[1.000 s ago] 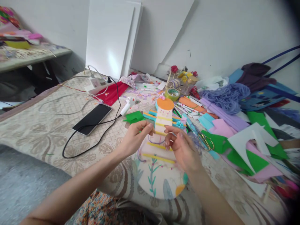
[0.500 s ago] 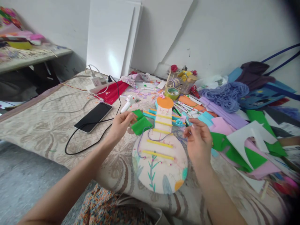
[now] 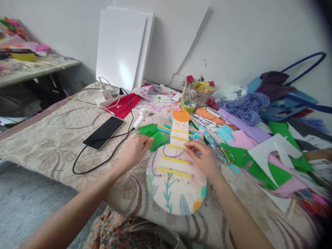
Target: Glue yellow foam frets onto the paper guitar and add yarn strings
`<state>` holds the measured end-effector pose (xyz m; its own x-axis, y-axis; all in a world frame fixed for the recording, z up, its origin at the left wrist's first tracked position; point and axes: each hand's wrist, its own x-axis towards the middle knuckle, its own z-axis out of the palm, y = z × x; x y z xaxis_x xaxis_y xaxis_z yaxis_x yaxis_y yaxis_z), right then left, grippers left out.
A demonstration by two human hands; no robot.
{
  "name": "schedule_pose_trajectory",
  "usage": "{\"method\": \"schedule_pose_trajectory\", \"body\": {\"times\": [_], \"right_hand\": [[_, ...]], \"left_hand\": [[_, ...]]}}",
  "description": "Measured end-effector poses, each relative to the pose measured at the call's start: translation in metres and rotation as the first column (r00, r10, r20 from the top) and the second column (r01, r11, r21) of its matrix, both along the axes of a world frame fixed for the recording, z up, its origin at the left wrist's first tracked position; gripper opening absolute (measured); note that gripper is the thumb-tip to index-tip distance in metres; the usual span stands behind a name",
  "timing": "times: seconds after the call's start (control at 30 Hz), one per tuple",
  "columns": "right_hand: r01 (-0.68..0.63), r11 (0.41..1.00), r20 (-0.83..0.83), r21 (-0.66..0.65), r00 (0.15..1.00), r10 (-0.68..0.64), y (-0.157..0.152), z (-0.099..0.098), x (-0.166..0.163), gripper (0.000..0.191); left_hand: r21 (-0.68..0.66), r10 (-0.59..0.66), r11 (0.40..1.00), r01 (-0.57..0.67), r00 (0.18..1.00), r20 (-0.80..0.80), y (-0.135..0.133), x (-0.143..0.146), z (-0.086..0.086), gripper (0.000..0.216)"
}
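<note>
A guitar-shaped card craft [image 3: 178, 188] lies flat on the patterned cloth in front of me, with yellow sticks across it and an orange disc [image 3: 181, 116] at its far end. A purple thread [image 3: 155, 159] loops along its left side and under the sticks. My right hand [image 3: 206, 160] rests on the craft's right part, thumb and fingers pinched on the thread by a yellow stick. My left hand [image 3: 137, 149] is closed in a pinch at the craft's left edge, touching a green foam piece [image 3: 155, 137]; what it pinches is too small to make out.
A black phone [image 3: 103, 128], a black cable [image 3: 102, 157], a white glue gun [image 3: 140, 118] and a power strip [image 3: 109, 95] lie to the left. Scissors [image 3: 226, 154], a tape roll [image 3: 188, 104], purple yarn [image 3: 243, 107] and foam sheets [image 3: 275, 155] crowd the right. White boards [image 3: 121, 45] lean on the wall.
Both hands came down and inward onto the craft after spreading apart with the thread. The right hand moved left to the sticks; the left hand dropped beside the green foam.
</note>
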<state>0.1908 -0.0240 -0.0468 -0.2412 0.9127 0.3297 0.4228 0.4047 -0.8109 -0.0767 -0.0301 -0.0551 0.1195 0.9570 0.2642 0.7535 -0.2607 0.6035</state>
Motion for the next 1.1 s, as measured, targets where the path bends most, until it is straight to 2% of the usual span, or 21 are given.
{"method": "schedule_pose_trajectory", "body": {"times": [0.07,0.13,0.2,0.3,0.4,0.5,0.57,0.63,0.73,0.83,0.93,1.1], "right_hand": [[-0.117,0.991,0.209,0.069,0.973,0.1,0.003,0.002,0.0,0.007],[-0.222,0.967,0.411,0.123,0.899,0.154,0.005,0.002,-0.001,0.011],[-0.264,0.954,0.495,0.142,0.854,0.163,0.007,0.003,-0.002,0.013],[-0.285,0.948,0.499,0.14,0.848,0.181,0.007,0.008,-0.005,0.015],[-0.303,0.943,0.473,0.136,0.856,0.206,0.004,0.02,-0.01,0.014],[-0.285,0.957,0.353,0.049,0.901,0.251,0.0,0.034,-0.013,0.011],[-0.295,0.955,0.244,-0.04,0.923,0.296,-0.001,0.042,-0.014,0.007],[-0.314,0.945,0.156,-0.092,0.933,0.325,0.0,0.047,-0.013,0.009],[-0.324,0.937,0.113,-0.127,0.934,0.338,0.004,0.049,-0.008,0.016],[-0.318,0.938,0.192,-0.138,0.921,0.34,0.009,0.049,-0.004,0.011],[-0.324,0.941,0.285,-0.101,0.896,0.34,0.016,0.049,0.001,0.013],[-0.33,0.936,0.331,-0.124,0.875,0.353,0.037,0.049,0.006,0.015]], "left_hand": [[-0.049,-0.059,0.997,0.059,0.998,0.0,0.002,0.006,0.003,0.026],[-0.085,-0.103,0.991,0.106,0.994,0.039,0.004,0.01,0.005,0.018],[-0.077,-0.11,0.99,0.116,0.991,0.075,0.004,0.012,0.005,0.016],[0.039,-0.115,0.993,0.112,0.986,0.119,0.002,0.017,0.005,0.011],[0.125,-0.248,0.965,0.228,0.952,0.178,-0.004,0.025,0.01,0.02],[0.127,-0.42,0.908,0.4,0.87,0.258,-0.012,0.034,0.02,0.031],[0.09,-0.451,0.891,0.446,0.838,0.306,-0.017,0.036,0.027,0.025],[0.026,-0.419,0.9,0.435,0.846,0.331,-0.023,0.032,0.031,0.015],[-0.015,-0.324,0.939,0.344,0.896,0.303,-0.038,0.018,0.033,0.015],[0.053,-0.255,0.967,0.249,0.939,0.232,-0.059,0.004,0.033,0.011],[0.125,-0.243,0.966,0.228,0.962,0.126,-0.082,0.0,0.03,0.01],[0.22,-0.234,0.951,0.217,0.971,0.053,-0.113,0.017,0.007,0.012]]}}
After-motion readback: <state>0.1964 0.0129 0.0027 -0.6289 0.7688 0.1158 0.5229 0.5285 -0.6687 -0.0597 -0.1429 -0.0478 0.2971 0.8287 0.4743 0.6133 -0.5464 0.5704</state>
